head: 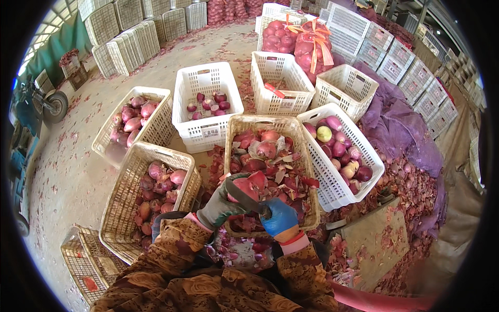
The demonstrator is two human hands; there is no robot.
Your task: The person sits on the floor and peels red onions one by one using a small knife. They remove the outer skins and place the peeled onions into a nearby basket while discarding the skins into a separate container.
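Note:
My left hand (221, 204), in a grey-green glove, holds a red onion (246, 188) with loose skin over the crate in front of me. In my right hand (278, 218), gloved in blue, is the handle of a knife (242, 197); its dark blade lies across the onion, and whether it cuts in cannot be told. Below both hands stands a stained plastic crate (315, 206) with red onions and many loose skins. To its right a white crate (334, 204) holds peeled onions, one of them pale green. A brown-stained crate (117, 218) of unpeeled onions is at my left.
Beyond are a white crate (207, 134) with several small onions, a crate with a red-handled tool (274, 90), an empty-looking crate (346, 91) and tied mesh sacks (312, 46). An onion heap and a board (376, 241) lie right; a vehicle wheel (57, 106) stands far left.

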